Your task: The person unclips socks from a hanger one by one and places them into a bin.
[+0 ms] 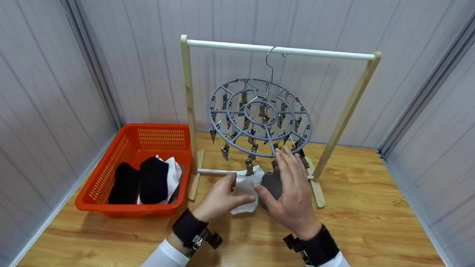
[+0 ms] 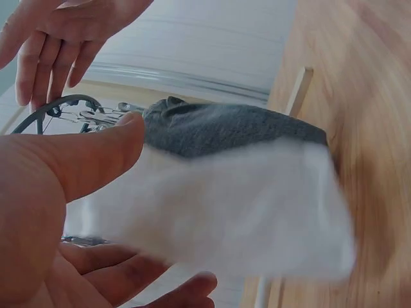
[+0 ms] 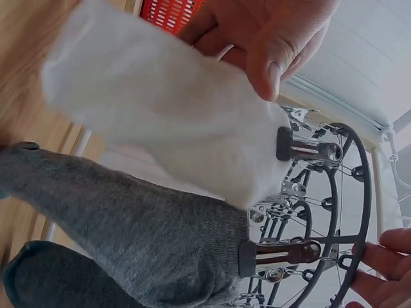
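A white sock (image 1: 246, 191) hangs from a metal clip (image 1: 249, 166) at the front of a round grey clip hanger (image 1: 241, 146). My left hand (image 1: 223, 196) is around the sock's left side, thumb and fingers spread apart; the sock looks blurred in the left wrist view. Beside it a grey sock (image 3: 160, 224) hangs from another clip (image 3: 279, 253). My right hand (image 1: 292, 194) is raised to the right of the white sock, fingers straight, their tips at the hanger's rim (image 3: 363, 250). A darker sock (image 3: 64, 276) shows behind the grey one.
The hanger hooks onto the white bar (image 1: 323, 53) of a wooden-legged rack (image 1: 349, 113). On the left stands an orange basket (image 1: 87, 187) with black socks (image 1: 153, 180) and white socks (image 1: 175, 174) inside. Several more clips dangle from the hanger above the wooden table (image 1: 376, 225).
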The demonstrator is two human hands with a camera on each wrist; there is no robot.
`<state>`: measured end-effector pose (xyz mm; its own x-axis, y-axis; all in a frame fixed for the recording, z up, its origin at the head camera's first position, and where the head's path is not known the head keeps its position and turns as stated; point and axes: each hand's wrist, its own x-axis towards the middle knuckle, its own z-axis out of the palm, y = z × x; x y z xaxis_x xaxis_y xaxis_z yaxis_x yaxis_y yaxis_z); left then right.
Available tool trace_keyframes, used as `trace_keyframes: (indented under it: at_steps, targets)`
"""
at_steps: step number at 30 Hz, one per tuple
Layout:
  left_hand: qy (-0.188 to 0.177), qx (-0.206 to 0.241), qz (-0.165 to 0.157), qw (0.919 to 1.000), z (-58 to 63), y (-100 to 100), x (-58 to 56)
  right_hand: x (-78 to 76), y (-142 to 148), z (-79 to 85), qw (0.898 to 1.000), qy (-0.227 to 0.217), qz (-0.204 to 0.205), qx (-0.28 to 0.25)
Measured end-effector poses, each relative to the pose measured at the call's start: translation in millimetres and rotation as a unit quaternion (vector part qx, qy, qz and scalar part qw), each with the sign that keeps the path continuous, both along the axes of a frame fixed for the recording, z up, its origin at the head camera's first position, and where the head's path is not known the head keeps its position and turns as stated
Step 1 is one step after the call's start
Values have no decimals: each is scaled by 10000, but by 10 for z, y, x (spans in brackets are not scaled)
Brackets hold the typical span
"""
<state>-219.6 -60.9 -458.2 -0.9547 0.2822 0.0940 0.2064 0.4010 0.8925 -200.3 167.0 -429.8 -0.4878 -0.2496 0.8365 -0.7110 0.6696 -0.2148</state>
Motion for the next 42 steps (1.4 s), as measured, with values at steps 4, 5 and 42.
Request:
trace_keyframes:
  at_steps: [4,5,42]
  targets:
    - [32,117,11,9999,-22,14,-16,10,5,7,9999,-119,51,-18]
    - [15,147,2,9999,-28,19,-19,11,4,8,9999,-130,70,-35]
    - [-679,229,-922,9932,59,77,146,9,-29,-14,9981,382,384,-281]
